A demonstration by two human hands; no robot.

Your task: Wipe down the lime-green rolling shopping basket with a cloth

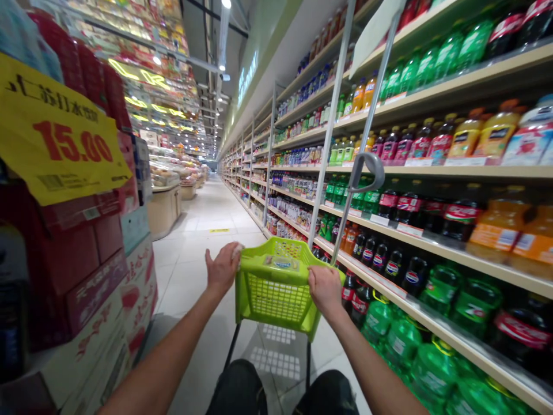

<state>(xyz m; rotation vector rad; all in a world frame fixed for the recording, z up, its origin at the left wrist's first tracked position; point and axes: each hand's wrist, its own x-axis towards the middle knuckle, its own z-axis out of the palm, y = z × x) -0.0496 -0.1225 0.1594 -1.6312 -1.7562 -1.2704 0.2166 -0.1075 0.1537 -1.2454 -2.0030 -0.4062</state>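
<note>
A lime-green plastic shopping cart [276,297] on dark legs stands in front of my knees. My left hand [222,268] grips the left end of its handle with the thumb sticking out. A small white thing, perhaps a crumpled tissue [237,249], shows at the fingertips there. At the right end of the handle, my right hand [325,288] is closed in a fist around the bar. Between both hands, a printed label [281,263] lies on the handle. The inside of the cart is mostly hidden behind its latticed back panel.
Tall shelves of bottled drinks [406,202] line the right side, close to the cart. A grey pole with a hook [367,173] stands before them. Stacked cartons [90,271] under a yellow price sign [64,135] flank the left. A tiled aisle [205,213] runs ahead past display counters [164,207].
</note>
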